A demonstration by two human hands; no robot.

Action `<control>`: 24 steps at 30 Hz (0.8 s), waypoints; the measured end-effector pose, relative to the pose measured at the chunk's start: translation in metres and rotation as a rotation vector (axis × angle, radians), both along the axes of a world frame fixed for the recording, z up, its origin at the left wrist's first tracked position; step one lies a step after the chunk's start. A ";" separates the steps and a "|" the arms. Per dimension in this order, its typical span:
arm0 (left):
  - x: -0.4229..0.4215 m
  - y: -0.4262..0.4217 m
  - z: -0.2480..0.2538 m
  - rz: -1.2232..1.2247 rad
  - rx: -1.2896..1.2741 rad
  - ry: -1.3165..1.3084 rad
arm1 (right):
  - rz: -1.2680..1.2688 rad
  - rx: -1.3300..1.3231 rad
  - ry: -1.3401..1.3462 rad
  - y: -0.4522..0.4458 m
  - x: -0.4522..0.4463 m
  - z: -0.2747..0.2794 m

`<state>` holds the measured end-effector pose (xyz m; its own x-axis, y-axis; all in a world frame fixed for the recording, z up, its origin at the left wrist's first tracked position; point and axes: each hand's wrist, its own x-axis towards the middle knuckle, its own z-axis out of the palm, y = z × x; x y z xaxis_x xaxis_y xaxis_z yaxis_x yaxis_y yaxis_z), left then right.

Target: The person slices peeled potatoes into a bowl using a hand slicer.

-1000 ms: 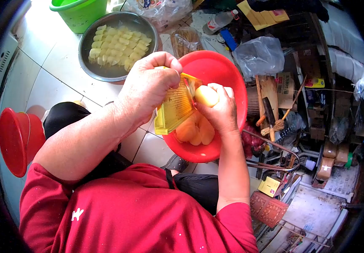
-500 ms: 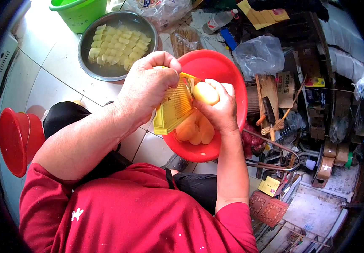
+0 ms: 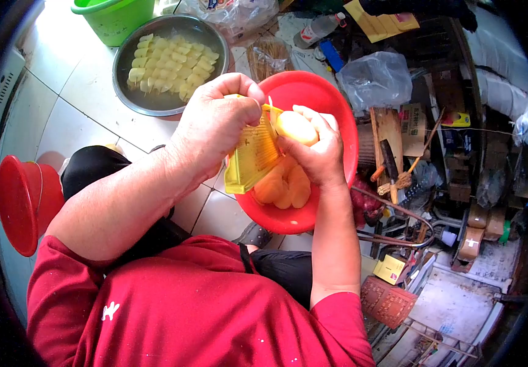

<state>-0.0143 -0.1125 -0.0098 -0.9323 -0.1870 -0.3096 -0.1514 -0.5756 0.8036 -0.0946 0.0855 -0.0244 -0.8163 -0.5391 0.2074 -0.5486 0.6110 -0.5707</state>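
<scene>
My left hand (image 3: pixel 224 116) grips the upper end of a yellow ridged slicer (image 3: pixel 252 156), which is tilted over a red basin (image 3: pixel 331 92). Fingers of my right hand (image 3: pixel 322 147) are wrapped round a pale peeled potato (image 3: pixel 297 127), close against the slicer's right side. A thin pale sliver stands up at the slicer's upper edge. Several peeled potatoes (image 3: pixel 285 186) lie in the basin under my hands. Beyond my left hand, a metal bowl (image 3: pixel 123 92) holds rows of pale slices (image 3: pixel 175 64) on thin sticks.
A green tub (image 3: pixel 114 21) is at the top left, a red bucket (image 3: pixel 22 205) at the left. Behind the basin are bundled sticks (image 3: pixel 268 58), a bottle (image 3: pixel 317 30) and a clear plastic bag (image 3: pixel 377 79). A knife (image 3: pixel 390 160) and metal tubing (image 3: pixel 417 243) are at the right.
My right hand has moved the potato slightly to the left and up along the slicer. A thin sliver now shows above the slicer's edge. My left hand has stayed nearly still.
</scene>
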 end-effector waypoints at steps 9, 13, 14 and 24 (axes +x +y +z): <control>0.000 0.001 -0.001 -0.017 0.012 0.018 | 0.008 0.124 -0.110 0.008 0.006 0.015; -0.001 0.000 0.000 -0.011 -0.011 -0.019 | 0.015 0.151 -0.110 0.003 0.009 0.023; -0.001 0.001 -0.001 -0.007 -0.008 -0.022 | 0.015 0.150 -0.111 0.002 0.010 0.023; 0.000 0.002 0.002 -0.030 0.043 0.009 | 0.093 0.242 -0.069 -0.006 0.016 0.041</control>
